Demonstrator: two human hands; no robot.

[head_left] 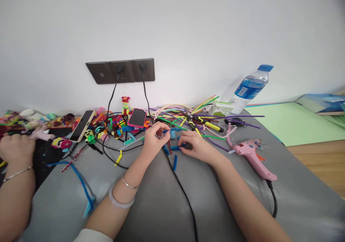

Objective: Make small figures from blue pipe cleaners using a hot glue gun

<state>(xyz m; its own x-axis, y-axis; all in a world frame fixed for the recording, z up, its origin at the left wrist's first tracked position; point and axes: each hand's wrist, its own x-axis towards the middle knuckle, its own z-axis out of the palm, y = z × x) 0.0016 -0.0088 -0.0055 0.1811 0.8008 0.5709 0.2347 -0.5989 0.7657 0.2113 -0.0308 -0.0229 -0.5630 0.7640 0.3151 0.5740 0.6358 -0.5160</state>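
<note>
The left hand partly hides a blue piece. I can't read the box near the desk's far edge; beyond its left, a co-worker's forearm is cut off.

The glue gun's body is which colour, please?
The glue gun's body is pink in the head view.

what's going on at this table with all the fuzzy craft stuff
A person is working with short blue pipe cleaner pieces over a gray table. The left hand pinches one piece, and the right hand has its fingers at another; one more lies loose just below them. A pink glue gun sits off to the right, and another person's hand is at the far left.
</note>
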